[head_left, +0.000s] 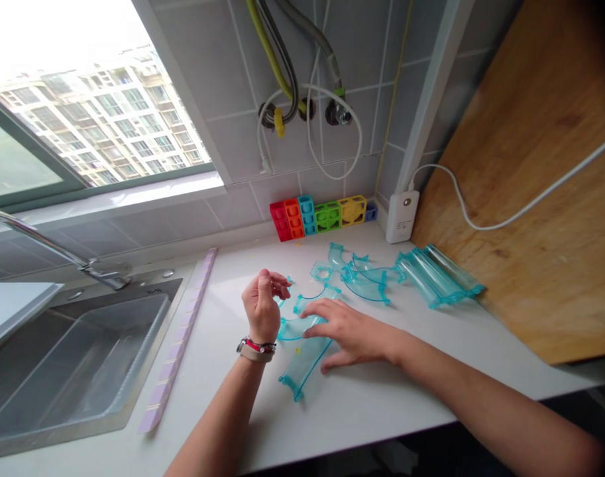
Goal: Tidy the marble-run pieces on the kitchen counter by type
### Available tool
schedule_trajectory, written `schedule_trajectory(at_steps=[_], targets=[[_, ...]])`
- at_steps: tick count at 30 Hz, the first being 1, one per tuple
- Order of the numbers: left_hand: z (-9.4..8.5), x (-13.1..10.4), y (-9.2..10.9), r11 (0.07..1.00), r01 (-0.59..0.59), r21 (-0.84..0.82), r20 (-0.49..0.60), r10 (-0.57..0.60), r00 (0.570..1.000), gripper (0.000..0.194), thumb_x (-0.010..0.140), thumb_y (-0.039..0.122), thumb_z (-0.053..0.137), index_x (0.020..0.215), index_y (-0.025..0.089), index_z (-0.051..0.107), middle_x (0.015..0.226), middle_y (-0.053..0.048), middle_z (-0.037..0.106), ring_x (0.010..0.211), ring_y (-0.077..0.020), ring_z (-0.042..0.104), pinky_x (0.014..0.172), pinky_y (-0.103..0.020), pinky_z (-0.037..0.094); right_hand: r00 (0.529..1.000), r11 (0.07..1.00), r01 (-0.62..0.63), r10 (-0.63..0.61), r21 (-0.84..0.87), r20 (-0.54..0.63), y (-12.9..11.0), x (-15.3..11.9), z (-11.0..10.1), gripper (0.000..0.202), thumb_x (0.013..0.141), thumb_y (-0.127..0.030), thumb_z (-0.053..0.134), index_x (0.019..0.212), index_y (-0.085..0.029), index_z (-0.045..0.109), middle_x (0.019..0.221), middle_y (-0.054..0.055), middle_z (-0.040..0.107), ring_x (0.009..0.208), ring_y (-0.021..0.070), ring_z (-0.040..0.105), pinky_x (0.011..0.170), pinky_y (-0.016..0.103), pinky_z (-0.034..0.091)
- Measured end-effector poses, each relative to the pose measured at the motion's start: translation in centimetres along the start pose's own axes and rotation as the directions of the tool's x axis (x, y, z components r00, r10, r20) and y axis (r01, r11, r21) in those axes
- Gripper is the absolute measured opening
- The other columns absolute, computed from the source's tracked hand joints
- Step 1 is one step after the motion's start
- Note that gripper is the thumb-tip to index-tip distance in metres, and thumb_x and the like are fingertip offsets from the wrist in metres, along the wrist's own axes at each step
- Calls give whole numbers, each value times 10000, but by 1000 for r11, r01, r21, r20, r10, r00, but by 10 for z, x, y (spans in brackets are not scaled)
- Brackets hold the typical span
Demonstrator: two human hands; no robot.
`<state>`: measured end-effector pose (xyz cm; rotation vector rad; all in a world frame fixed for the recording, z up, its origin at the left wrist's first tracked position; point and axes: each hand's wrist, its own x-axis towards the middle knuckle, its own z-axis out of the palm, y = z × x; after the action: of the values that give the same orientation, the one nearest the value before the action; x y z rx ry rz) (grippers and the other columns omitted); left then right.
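My left hand (263,306), with a watch and a red bracelet at the wrist, is held above the counter with its fingers curled. A translucent teal curved piece (282,301) shows partly behind its fingertips; whether the fingers hold it is hidden. My right hand (344,328) has its fingers spread apart over a straight teal track piece (305,364), touching or just above its upper end. Beside them lie a short teal curved track (291,329) and another curved piece (316,298). Farther back are a square teal piece with a round hole (322,271) and several curved tracks (366,285).
Straight teal tracks (439,277) lie side by side at right, by a wooden board (531,199). Coloured blocks (315,216) line the wall near a white power adapter (402,217). A lilac strip (180,338) edges the sink (78,371) at left.
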<state>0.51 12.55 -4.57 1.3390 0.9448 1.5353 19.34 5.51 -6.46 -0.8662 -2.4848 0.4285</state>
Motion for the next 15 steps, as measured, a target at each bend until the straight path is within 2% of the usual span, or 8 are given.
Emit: schedule_trajectory(at_steps=[3, 6, 10, 15], targets=[[1, -1, -1, 1000, 10, -16, 23, -9, 1000, 453, 1006, 480, 474, 748, 156, 658, 647, -29, 663, 501, -112, 563, 506, -249, 441, 999, 1000, -5, 5, 3, -46, 3, 1, 3, 416, 830, -473, 797, 1150, -216, 726, 1284, 135, 654, 1241, 314, 557, 1065, 493, 444], [1, -1, -2, 1000, 25, -13, 34, -24, 999, 453, 1003, 489, 479, 754, 157, 657, 652, -31, 669, 504, -114, 568, 507, -251, 447, 994, 997, -51, 45, -58, -100, 6, 2, 8, 226, 910, -346, 734, 1093, -213, 744, 1145, 105, 693, 1099, 277, 594, 962, 440, 489], [1, -1, -3, 999, 42, -1, 40, -41, 998, 454, 999, 499, 483, 755, 157, 655, 660, -34, 675, 507, -115, 569, 507, -252, 448, 989, 982, -113, 97, -150, -109, 10, 2, 18, 106, 892, -231, 747, 996, -221, 768, 1070, 95, 688, 1012, 269, 588, 833, 407, 486], [0, 0, -5, 999, 45, -2, 62, -45, 997, 453, 999, 503, 480, 765, 159, 659, 680, -39, 684, 514, -117, 577, 519, -258, 455, 984, 988, -112, 95, -106, -150, 13, 3, 20, 62, 888, -184, 744, 890, -235, 780, 996, 66, 695, 946, 240, 582, 808, 381, 476]])
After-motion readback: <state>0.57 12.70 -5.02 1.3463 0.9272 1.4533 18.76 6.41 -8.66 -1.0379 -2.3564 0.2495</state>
